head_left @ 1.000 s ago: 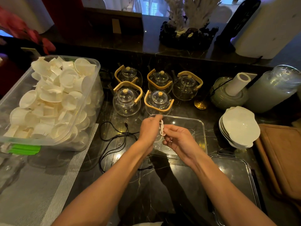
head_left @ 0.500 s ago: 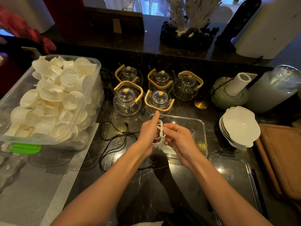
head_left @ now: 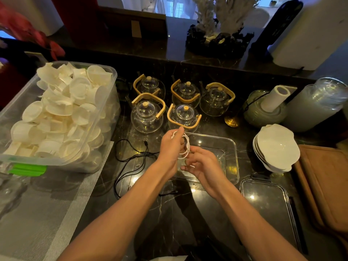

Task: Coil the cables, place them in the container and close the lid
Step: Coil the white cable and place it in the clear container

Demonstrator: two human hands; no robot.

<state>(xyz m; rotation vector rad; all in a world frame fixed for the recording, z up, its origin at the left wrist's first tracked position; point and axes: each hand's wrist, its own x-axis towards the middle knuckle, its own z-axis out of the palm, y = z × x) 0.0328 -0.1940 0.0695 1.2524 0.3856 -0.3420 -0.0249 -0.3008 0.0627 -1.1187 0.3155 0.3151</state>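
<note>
1. Left hand grips the coiled white cable, loops hanging upright directly above the clear container.
2. Right hand, fingers loosely curled, touches the coil's lower end.
3. Container appears empty; lid lies just right.
4. Black cable lies uncoiled on the tabletop, nearer the left hand.

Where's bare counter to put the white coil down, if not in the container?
Dark counter between the forearms, bordered by black cable left and lid right. Clear container holds nothing visible. Crowded: teapots behind it, plates to its right.
</note>
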